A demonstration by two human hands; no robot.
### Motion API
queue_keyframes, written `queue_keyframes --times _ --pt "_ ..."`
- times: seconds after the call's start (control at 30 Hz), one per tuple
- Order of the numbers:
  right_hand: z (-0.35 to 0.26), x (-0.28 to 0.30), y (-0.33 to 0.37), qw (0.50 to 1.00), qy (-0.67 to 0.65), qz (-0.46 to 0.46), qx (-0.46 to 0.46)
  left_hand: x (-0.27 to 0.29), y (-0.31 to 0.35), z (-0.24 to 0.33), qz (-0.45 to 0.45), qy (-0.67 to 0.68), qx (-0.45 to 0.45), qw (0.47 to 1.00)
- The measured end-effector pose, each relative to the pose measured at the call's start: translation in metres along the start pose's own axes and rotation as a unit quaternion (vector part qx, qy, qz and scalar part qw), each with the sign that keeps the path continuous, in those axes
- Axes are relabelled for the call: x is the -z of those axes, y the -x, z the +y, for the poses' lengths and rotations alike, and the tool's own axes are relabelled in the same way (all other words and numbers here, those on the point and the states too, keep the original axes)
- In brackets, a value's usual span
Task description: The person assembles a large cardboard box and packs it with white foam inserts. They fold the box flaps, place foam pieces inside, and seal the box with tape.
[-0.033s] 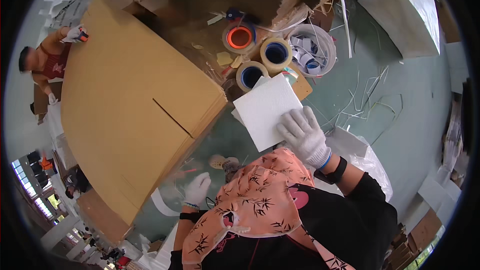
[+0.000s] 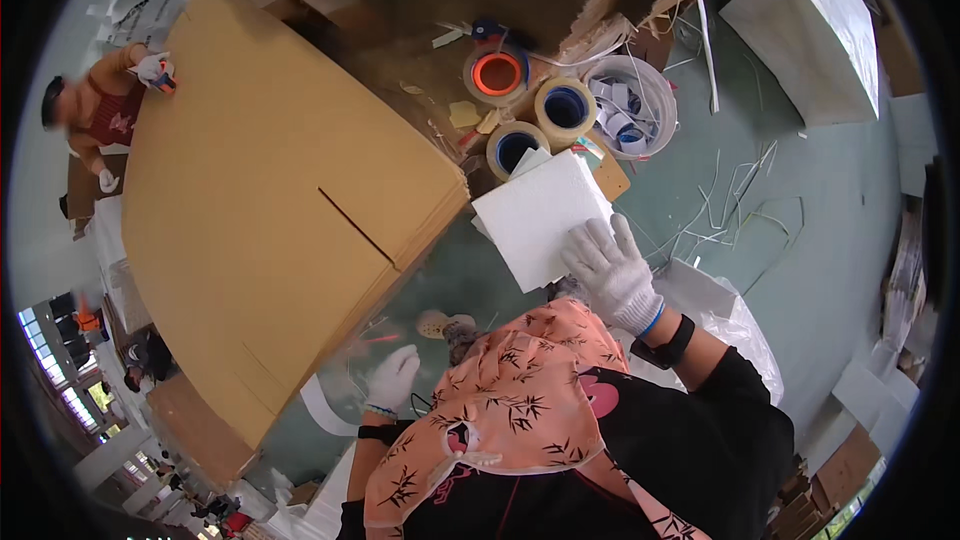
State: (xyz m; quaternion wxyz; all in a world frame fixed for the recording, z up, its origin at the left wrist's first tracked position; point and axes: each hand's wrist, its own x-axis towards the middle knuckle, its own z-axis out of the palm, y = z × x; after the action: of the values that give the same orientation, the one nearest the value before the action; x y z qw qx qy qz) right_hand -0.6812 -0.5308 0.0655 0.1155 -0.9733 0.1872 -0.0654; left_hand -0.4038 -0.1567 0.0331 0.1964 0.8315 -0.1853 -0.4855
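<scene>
My right hand [image 2: 617, 278], in a white knit glove, lies with spread fingers across the right edge of a square white foam sheet [image 2: 540, 220]. Another white piece shows partly beneath the sheet. My left hand [image 2: 393, 378], also gloved, hangs low near the corner of my pink printed apron [image 2: 520, 380]. Its fingers are drawn together and I see nothing in them. To its left stands a large stack of brown cardboard sheets [image 2: 290, 200] with a dark slot in the top one. Rolls of clear tape [image 2: 562, 108] sit just behind the foam.
A tape dispenser with an orange core [image 2: 497, 74] and a white bucket of scraps [image 2: 655, 105] stand beyond the rolls. Loose straps [image 2: 740, 195] litter the green floor. A big pale block [image 2: 800, 35] is at back right. A co-worker [image 2: 105, 115] stands at the stack's far left.
The whole view has shifted slightly, so the cardboard and tape rolls appear a little further right. My right hand stays on the foam sheet and my left hand keeps its place.
</scene>
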Motion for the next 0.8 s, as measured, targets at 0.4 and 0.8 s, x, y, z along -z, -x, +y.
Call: queue_keyframes --times 0.4,0.8 --pt "-0.286 -0.007 -0.171 0.99 -0.063 0.034 0.12 0.199 0.077 -0.315 0.518 0.435 0.145 0.722" --pt "-0.626 -0.118 -0.275 0.814 -0.057 -0.147 0.559 0.276 0.16 -0.314 0.561 0.288 0.352 0.692"
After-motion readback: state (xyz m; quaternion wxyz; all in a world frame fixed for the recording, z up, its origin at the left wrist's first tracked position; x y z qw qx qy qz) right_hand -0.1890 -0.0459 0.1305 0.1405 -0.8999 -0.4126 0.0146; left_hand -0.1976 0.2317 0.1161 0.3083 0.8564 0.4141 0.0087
